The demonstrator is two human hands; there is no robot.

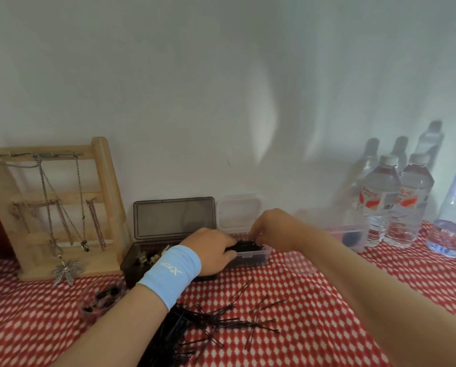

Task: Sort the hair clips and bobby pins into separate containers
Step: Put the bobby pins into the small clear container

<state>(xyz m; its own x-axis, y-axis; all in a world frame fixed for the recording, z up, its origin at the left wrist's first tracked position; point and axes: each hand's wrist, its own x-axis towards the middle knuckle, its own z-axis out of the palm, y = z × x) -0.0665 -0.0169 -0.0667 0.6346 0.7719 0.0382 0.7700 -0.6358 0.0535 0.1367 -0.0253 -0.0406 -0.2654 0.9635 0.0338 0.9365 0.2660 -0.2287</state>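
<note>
Hands centre frame | left grip [211,251] curls round clear box [252,258] against sliding | right grip [264,229] pinches bobby pins [248,245], laying them flat inside | loose pins [217,321] wait lower centre.

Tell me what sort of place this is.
Probably a home dressing table against a plain wall: a red-and-white cloth covers it, a wooden jewellery stand hung with necklaces stands at the left, and water bottles stand at the right.
</note>
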